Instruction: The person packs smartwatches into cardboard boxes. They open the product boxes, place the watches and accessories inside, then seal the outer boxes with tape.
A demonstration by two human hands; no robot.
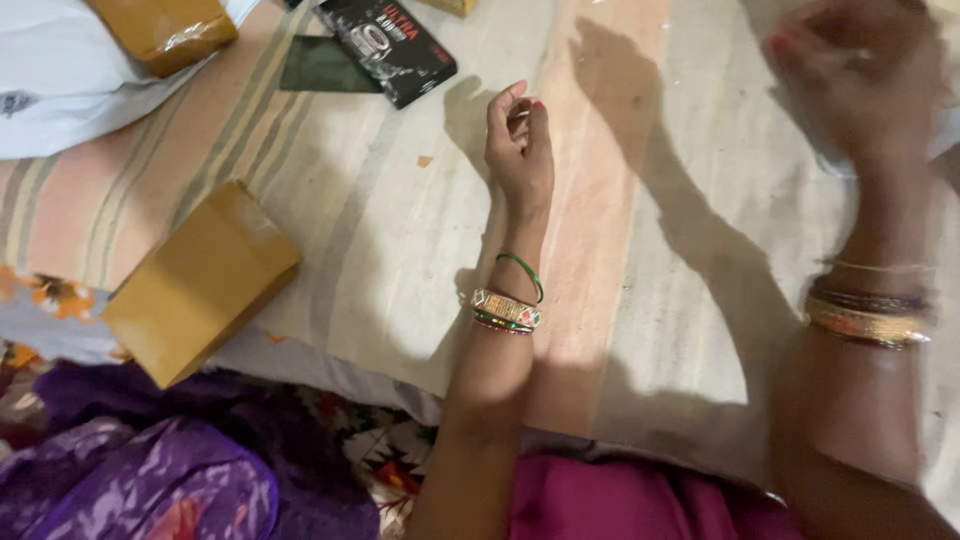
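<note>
a person's left hand (518, 140) hovers over a striped cloth (400, 260), fingers loosely curled, holding nothing. the right hand (860, 75), far right, is blurred; i cannot tell its grip. a black packet (388, 45) lies just beyond the left hand, a brown box (200, 280) near left.

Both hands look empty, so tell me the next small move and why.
Probably lower the left hand toward the black printed packet just beyond it. Both it and the blurred right hand hang above the striped cloth holding nothing visible.
</note>
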